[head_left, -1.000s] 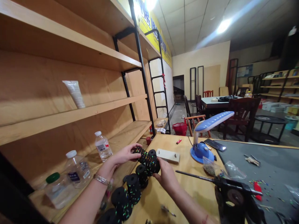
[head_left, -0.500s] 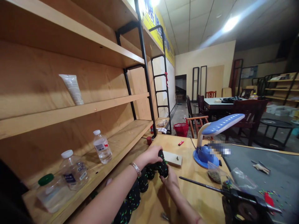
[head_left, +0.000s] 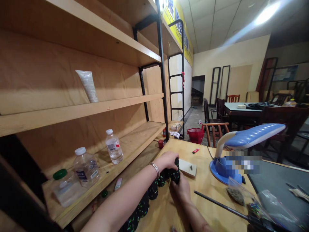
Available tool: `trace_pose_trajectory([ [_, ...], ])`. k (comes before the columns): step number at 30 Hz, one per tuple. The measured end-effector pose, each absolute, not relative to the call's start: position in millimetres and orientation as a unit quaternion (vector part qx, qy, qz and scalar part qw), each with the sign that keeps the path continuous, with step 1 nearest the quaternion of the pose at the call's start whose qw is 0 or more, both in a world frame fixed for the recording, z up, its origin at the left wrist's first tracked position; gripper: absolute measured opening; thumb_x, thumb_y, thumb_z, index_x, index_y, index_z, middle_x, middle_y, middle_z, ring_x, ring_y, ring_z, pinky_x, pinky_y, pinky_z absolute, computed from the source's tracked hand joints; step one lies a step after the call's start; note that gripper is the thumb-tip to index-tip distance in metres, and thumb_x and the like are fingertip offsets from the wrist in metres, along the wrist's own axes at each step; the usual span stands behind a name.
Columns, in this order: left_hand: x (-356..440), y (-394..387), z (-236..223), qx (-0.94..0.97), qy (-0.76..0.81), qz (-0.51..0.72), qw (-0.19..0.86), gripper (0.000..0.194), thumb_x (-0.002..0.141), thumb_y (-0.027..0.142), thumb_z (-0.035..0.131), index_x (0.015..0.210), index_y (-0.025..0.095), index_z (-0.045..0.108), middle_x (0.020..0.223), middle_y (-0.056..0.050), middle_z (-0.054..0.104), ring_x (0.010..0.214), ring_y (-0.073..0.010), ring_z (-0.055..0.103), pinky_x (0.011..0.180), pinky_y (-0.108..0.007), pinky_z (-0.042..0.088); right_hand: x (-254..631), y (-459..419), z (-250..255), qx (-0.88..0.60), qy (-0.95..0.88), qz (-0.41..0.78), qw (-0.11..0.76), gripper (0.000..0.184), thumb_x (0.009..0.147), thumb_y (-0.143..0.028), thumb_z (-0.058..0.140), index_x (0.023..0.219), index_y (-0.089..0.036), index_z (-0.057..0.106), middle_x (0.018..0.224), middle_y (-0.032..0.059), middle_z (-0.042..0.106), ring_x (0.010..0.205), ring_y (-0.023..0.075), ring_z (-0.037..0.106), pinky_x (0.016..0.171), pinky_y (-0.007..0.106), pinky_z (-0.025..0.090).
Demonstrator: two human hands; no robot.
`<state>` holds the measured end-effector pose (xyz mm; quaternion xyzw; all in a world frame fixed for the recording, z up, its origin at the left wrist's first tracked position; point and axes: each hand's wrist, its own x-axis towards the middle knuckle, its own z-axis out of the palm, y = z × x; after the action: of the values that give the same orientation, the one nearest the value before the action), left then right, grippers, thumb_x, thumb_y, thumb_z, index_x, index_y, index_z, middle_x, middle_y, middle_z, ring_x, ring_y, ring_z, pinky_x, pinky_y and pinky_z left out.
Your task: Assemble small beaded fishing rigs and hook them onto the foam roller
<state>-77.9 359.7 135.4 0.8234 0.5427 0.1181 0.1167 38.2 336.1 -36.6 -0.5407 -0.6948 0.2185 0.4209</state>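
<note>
My left hand [head_left: 166, 160] is closed over the far end of a row of black foam rollers [head_left: 149, 196] flecked with green, which runs along the left edge of the wooden table [head_left: 205, 199]. My right hand [head_left: 181, 190] is pressed against the same end roller [head_left: 174, 172] from the near side, its fingers curled around it. A small white block [head_left: 187, 167] lies just beyond the hands.
A blue desk lamp [head_left: 236, 151] stands to the right, with plastic bags [head_left: 256, 199] and a thin dark rod [head_left: 217, 203] in front of it. The wooden shelf [head_left: 135, 145] on the left carries three water bottles [head_left: 114, 146] and a white tube [head_left: 88, 85]. A small red item [head_left: 195, 150] lies farther back on the table.
Both hands carried the end rollers away from me and set them down at the row's far end; the left hand went from fingertips on top to closed over the end roller. The camera turned left.
</note>
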Motion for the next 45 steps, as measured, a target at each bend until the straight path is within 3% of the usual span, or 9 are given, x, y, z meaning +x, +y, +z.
trace_pose_trajectory([
  [6, -85.9, 366.3, 124.7, 0.825, 0.548, 0.096, 0.104, 0.056, 0.051, 0.034, 0.085, 0.103, 0.021, 0.068, 0.101, -0.01, 0.069, 0.099, -0.0338, 0.061, 0.087, -0.04, 0.046, 40.3, 342.7, -32.7, -0.562, -0.714, 0.184, 0.375, 0.04, 0.065, -0.017, 0.062, 0.105, -0.017, 0.064, 0.096, 0.0104, 0.071, 0.092, 0.0273, 0.062, 0.078, 0.03, 0.045],
  [16, -91.3, 361.4, 126.3, 0.816, 0.559, 0.092, 0.112, 0.062, 0.055, 0.037, 0.083, 0.112, 0.021, 0.066, 0.11, -0.011, 0.068, 0.104, -0.0333, 0.06, 0.088, -0.038, 0.047, 36.3, 342.7, -30.1, -0.599, -0.707, 0.173, 0.333, 0.043, 0.066, -0.022, 0.066, 0.108, -0.02, 0.063, 0.097, 0.0093, 0.07, 0.095, 0.029, 0.061, 0.077, 0.031, 0.042],
  [30, -85.5, 353.0, 136.9, 0.784, 0.586, 0.124, 0.163, 0.054, 0.055, 0.025, 0.078, 0.108, 0.018, 0.067, 0.105, -0.009, 0.069, 0.098, -0.0305, 0.062, 0.086, -0.037, 0.048, 36.8, 334.1, -24.4, -0.603, -0.7, 0.17, 0.343, 0.05, 0.066, -0.02, 0.064, 0.116, -0.019, 0.06, 0.103, 0.009, 0.07, 0.102, 0.0282, 0.059, 0.085, 0.031, 0.041],
  [36, -99.8, 355.9, 145.1, 0.727, 0.588, 0.246, 0.255, 0.054, 0.057, 0.022, 0.078, 0.109, 0.017, 0.065, 0.104, -0.008, 0.068, 0.099, -0.0269, 0.061, 0.092, -0.039, 0.047, 37.3, 333.3, -24.4, -0.592, -0.704, 0.169, 0.354, 0.046, 0.068, -0.018, 0.061, 0.113, -0.019, 0.061, 0.104, 0.0091, 0.07, 0.104, 0.0283, 0.058, 0.084, 0.031, 0.041],
  [41, -117.1, 347.1, 155.4, 0.636, 0.547, 0.349, 0.418, 0.055, 0.067, 0.032, 0.076, 0.117, 0.016, 0.059, 0.1, -0.01, 0.066, 0.087, -0.0218, 0.065, 0.074, -0.038, 0.057, 38.0, 333.3, -26.4, -0.585, -0.707, 0.167, 0.361, 0.052, 0.067, -0.016, 0.06, 0.119, -0.018, 0.057, 0.103, 0.009, 0.07, 0.101, 0.0284, 0.059, 0.084, 0.032, 0.041],
  [45, -132.7, 326.6, 160.9, 0.561, 0.508, 0.402, 0.516, 0.054, 0.066, 0.032, 0.08, 0.115, 0.017, 0.06, 0.1, -0.009, 0.066, 0.083, -0.0197, 0.066, 0.072, -0.039, 0.058, 38.4, 335.4, -28.7, -0.575, -0.711, 0.164, 0.37, 0.049, 0.069, -0.017, 0.06, 0.118, -0.017, 0.057, 0.102, 0.0095, 0.07, 0.098, 0.0286, 0.059, 0.083, 0.032, 0.041],
])
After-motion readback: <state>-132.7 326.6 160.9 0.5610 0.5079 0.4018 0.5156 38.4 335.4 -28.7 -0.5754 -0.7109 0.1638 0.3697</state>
